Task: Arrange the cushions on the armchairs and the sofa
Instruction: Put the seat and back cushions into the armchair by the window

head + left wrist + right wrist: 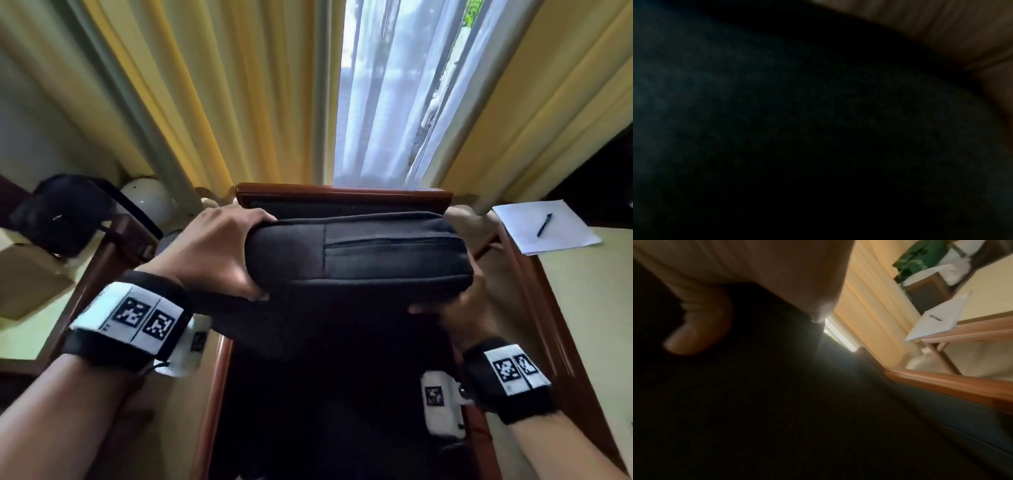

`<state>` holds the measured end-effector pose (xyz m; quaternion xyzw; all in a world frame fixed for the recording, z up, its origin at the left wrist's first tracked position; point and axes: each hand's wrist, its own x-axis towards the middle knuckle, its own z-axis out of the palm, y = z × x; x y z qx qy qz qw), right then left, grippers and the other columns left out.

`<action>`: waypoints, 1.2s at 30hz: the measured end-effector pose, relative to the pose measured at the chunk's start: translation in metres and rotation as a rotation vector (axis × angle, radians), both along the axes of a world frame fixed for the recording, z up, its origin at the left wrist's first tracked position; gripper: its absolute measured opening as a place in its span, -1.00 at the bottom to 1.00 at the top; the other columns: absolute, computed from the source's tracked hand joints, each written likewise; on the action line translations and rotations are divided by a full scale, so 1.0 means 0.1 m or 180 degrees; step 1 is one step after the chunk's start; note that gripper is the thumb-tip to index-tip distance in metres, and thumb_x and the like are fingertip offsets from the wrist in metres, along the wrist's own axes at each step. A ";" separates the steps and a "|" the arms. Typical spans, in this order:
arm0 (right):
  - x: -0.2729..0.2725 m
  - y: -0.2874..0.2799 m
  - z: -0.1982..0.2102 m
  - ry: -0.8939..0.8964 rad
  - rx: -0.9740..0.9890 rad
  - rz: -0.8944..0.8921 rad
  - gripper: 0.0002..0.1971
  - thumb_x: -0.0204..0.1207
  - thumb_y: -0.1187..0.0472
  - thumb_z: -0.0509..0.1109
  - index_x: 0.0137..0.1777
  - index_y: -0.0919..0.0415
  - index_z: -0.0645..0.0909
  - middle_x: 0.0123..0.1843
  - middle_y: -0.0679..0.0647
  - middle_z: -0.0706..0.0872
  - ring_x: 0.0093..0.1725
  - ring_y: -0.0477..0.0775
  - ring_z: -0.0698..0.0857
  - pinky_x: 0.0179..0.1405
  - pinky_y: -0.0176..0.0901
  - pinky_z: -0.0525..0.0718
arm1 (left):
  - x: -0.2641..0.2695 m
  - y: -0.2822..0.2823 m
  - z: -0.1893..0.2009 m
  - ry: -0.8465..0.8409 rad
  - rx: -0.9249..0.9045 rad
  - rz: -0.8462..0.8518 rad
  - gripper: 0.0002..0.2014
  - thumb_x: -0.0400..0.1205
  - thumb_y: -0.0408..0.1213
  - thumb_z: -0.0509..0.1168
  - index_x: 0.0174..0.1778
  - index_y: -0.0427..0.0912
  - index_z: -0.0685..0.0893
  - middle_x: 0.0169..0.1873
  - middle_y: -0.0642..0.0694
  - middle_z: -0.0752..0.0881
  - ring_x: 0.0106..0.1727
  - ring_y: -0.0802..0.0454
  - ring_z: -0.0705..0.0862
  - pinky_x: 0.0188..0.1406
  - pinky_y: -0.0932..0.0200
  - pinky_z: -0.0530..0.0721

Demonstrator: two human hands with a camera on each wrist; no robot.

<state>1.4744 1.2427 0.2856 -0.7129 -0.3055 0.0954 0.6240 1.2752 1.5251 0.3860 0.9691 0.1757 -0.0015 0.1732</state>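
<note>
Left wrist view showing almost only dark blur. Right hand (459, 308) lying mostly hidden under dark cushion (359, 257); thumb (698, 331) pressing fabric, other fingers' state impossible to tell. Left hand (212, 253) gripping cushion's left end, fingers curling over top. Cushion thick, boxy, piped, zippered, hovering over wooden-framed armchair (342, 195). Yellow curtains (239, 85) hanging far behind; paper (544, 226) with pen (544, 224) lying far right.
</note>
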 end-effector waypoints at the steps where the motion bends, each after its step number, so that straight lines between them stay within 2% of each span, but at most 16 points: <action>1: 0.00 -0.02 -0.07 0.0139 -0.0128 -0.0147 -0.09 -0.25 0.21 0.77 0.21 -0.21 0.61 0.10 -0.10 0.76 0.08 -0.23 0.72 0.10 -0.27 0.72 | 0.07 -0.05 0.02 0.0027 0.0076 -0.0051 -0.08 -0.02 0.13 0.67 0.34 0.10 0.66 0.02 0.10 0.71 0.05 0.09 0.63 0.07 0.17 0.51; 4: -0.02 -0.10 -0.29 0.0473 -0.0554 -0.0537 -0.18 0.13 0.57 0.58 0.36 -0.06 0.50 0.12 -0.12 0.70 0.10 -0.37 0.69 0.23 -0.33 0.67 | 0.30 -0.23 -0.22 0.0255 0.0252 -0.0154 -0.10 0.02 0.18 0.64 0.34 0.02 0.67 0.07 0.03 0.77 0.10 -0.01 0.69 0.13 0.03 0.63; 6: -0.01 -0.15 -0.36 0.0651 -0.0698 -0.0726 -0.11 0.12 0.67 0.34 0.41 -0.10 0.47 0.18 -0.04 0.69 0.26 -0.16 0.68 0.32 -0.29 0.63 | 0.44 -0.37 -0.54 0.0492 0.0336 -0.0204 -0.10 0.04 0.24 0.58 0.35 0.04 0.63 0.10 0.02 0.78 0.14 -0.05 0.70 0.14 -0.06 0.66; 8: 0.00 -0.17 -0.38 0.0461 -0.0952 -0.0852 -0.04 -0.01 0.61 0.24 0.45 -0.05 0.52 0.35 0.05 0.64 0.40 0.11 0.61 0.46 -0.06 0.59 | 0.54 -0.52 -0.82 0.0632 0.0326 -0.0234 -0.12 0.07 0.24 0.56 0.34 0.06 0.60 0.13 0.05 0.76 0.18 -0.05 0.66 0.09 -0.04 0.64; 10: 0.01 -0.16 -0.31 -0.0010 -0.1241 -0.1034 -0.08 0.01 0.61 0.23 0.47 0.08 0.55 0.49 0.11 0.56 0.53 0.19 0.48 0.59 0.15 0.43 | 0.64 -0.63 -0.95 0.0561 0.0345 -0.0266 -0.13 0.08 0.22 0.57 0.34 0.03 0.57 0.14 0.06 0.72 0.19 -0.05 0.62 0.04 0.01 0.58; 12: -0.03 -0.06 -0.17 -0.0651 -0.1367 -0.0978 -0.18 0.06 0.46 0.27 0.46 0.13 0.57 0.53 0.14 0.56 0.59 0.21 0.42 0.63 0.27 0.34 | 0.76 -0.70 -0.94 0.0599 0.0424 -0.0317 -0.12 0.11 0.21 0.57 0.37 0.02 0.54 0.16 0.05 0.69 0.22 -0.05 0.59 0.07 -0.01 0.54; 14: -0.09 0.12 -0.12 -0.0797 -0.1138 -0.0522 -0.30 0.13 0.31 0.36 0.40 0.13 0.64 0.45 0.07 0.65 0.58 0.14 0.45 0.63 0.24 0.33 | 0.86 -0.73 -0.91 0.0666 0.0457 -0.0352 -0.08 0.11 0.21 0.59 0.40 0.01 0.51 0.17 0.03 0.67 0.23 -0.05 0.57 0.11 -0.02 0.54; 16: -0.13 0.35 -0.09 -0.0259 -0.1032 -0.0317 -0.46 0.27 0.14 0.41 0.33 0.01 0.70 0.35 -0.13 0.68 0.58 -0.03 0.44 0.67 0.10 0.24 | 0.95 -0.78 -0.89 0.0713 0.0504 -0.0388 -0.05 0.10 0.23 0.60 0.43 0.00 0.51 0.18 0.02 0.66 0.24 -0.05 0.55 0.15 -0.04 0.54; 17: -0.14 0.44 -0.12 -0.0139 -0.1231 -0.0392 -0.53 0.36 0.05 0.39 0.31 -0.06 0.70 0.32 -0.19 0.68 0.58 -0.07 0.43 0.67 0.05 0.16 | 0.96 -0.80 -0.88 0.0720 0.0507 -0.0388 -0.03 0.11 0.24 0.60 0.46 0.00 0.50 0.20 0.01 0.65 0.25 -0.05 0.54 0.16 -0.03 0.53; 19: -0.11 0.54 -0.21 -0.0519 -0.1865 -0.0584 -0.62 0.52 -0.10 0.28 0.28 -0.09 0.70 0.32 -0.14 0.71 0.54 -0.05 0.46 0.60 0.00 0.10 | 0.96 -0.83 -0.87 0.0715 0.0531 -0.0384 0.03 0.15 0.29 0.57 0.55 0.01 0.43 0.26 -0.01 0.62 0.30 -0.07 0.53 0.21 -0.03 0.50; 23: -0.11 0.59 -0.38 -0.1239 -0.2146 -0.0851 -0.54 0.46 -0.22 0.08 0.03 -0.03 0.73 0.11 -0.09 0.78 0.32 0.09 0.61 0.41 0.04 0.23 | 0.72 -0.74 -0.87 0.0626 0.0688 -0.0231 0.16 0.18 0.51 0.41 0.67 0.02 0.30 0.38 0.01 0.57 0.38 -0.06 0.53 0.34 -0.08 0.38; 26: -0.09 0.58 -0.39 -0.1249 -0.2077 -0.1026 -0.57 0.46 -0.19 0.10 -0.01 -0.02 0.73 0.06 -0.10 0.78 0.28 0.09 0.60 0.41 0.06 0.24 | 0.38 -0.55 -0.86 0.0149 0.0673 -0.0019 0.14 0.12 0.57 0.23 0.61 0.00 0.43 0.34 0.01 0.59 0.34 -0.07 0.59 0.30 -0.09 0.39; 28: -0.05 0.57 -0.38 -0.1207 -0.2035 -0.1047 -0.61 0.47 -0.16 0.14 0.00 -0.01 0.74 0.06 -0.09 0.78 0.29 0.08 0.59 0.43 0.08 0.25 | 0.13 -0.39 -0.94 -0.0266 0.0473 0.0043 0.08 0.14 0.52 0.29 0.56 0.00 0.50 0.40 0.00 0.57 0.40 -0.05 0.56 0.26 -0.05 0.34; 32: 0.03 0.49 -0.39 -0.1212 -0.1881 -0.0963 -0.67 0.49 -0.10 0.21 0.03 -0.02 0.75 0.09 -0.09 0.79 0.30 0.06 0.59 0.41 0.00 0.23 | -0.17 -0.19 -1.17 -0.0260 -0.0698 0.0737 0.26 0.05 0.42 0.50 0.70 0.07 0.21 0.58 0.01 0.42 0.57 0.01 0.39 0.45 -0.06 0.38; 34: 0.05 0.44 -0.38 -0.1224 -0.1850 -0.0896 -0.68 0.50 -0.09 0.23 0.05 -0.04 0.76 0.11 -0.12 0.80 0.30 0.02 0.59 0.37 -0.06 0.23 | -0.20 -0.22 -1.25 -0.0124 -0.1306 0.0963 0.31 0.04 0.22 0.67 0.70 0.07 0.17 0.54 0.00 0.48 0.54 0.00 0.46 0.47 0.05 0.44; 36: 0.06 0.36 -0.39 -0.1215 -0.1819 -0.0881 -0.72 0.50 -0.05 0.27 0.04 -0.05 0.76 0.11 -0.13 0.80 0.30 0.01 0.59 0.35 -0.09 0.22 | -0.17 -0.32 -1.30 -0.0162 -0.1559 0.0974 0.25 0.10 -0.02 0.78 0.66 0.04 0.20 0.41 0.06 0.54 0.44 0.04 0.54 0.33 0.20 0.47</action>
